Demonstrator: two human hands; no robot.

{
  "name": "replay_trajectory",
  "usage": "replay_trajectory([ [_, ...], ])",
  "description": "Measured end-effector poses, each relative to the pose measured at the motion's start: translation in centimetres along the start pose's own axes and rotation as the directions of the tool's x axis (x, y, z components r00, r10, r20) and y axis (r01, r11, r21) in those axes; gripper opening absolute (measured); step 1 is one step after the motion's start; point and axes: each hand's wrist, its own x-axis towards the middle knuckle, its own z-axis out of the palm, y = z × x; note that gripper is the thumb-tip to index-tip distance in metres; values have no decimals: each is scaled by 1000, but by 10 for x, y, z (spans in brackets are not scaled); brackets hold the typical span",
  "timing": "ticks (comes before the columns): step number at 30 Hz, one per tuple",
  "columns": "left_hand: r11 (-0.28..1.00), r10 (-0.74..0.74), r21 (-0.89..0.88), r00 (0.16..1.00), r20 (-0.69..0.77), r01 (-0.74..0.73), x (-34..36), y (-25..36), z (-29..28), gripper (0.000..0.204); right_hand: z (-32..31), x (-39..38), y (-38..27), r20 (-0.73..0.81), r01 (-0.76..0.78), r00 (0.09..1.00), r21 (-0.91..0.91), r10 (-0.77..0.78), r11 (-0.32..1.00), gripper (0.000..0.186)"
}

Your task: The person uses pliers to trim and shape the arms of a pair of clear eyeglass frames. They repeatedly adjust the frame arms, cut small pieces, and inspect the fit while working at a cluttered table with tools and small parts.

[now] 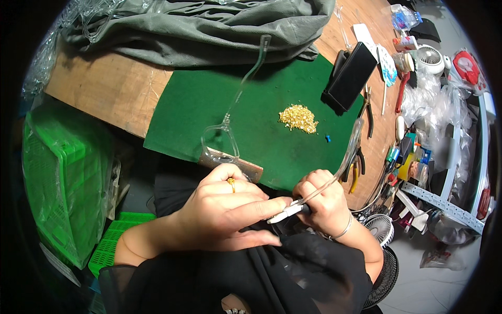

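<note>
My left hand (227,212), wearing a gold ring, is closed on a clear eyeglass frame (235,152), whose one temple rises over the green mat (180,104). My right hand (319,201) grips a small black tool with a white part (287,212) against the frame's other temple (340,172), which angles up to the right. My left index finger touches the white part; the exact contact is partly hidden. Beyond my hands lies a heap of small gold pieces (298,118), with a small blue piece (328,137) nearby. A tan block (252,171) sits at the mat's near edge.
Grey-green cloth (209,26) covers the back of the wooden table (104,89). Right of the mat are a black case (348,76), pliers (368,118) and small clutter. Green crates (68,183) stand left, fans (379,230) and a metal rack (444,204) right.
</note>
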Motion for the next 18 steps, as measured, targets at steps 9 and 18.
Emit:
replay_trajectory([
  [9, 1000, -24, -5, 1000, 8, 24, -1, 0, 2, 44, -10, 5, -2, 72, 7, 997, 117, -15, 993, 43],
  [18, 999, -43, -5, 999, 12, 43, -3, -2, 3, 49, -10, 2, -2, 157, -56, 987, 146, 33, 988, 31],
])
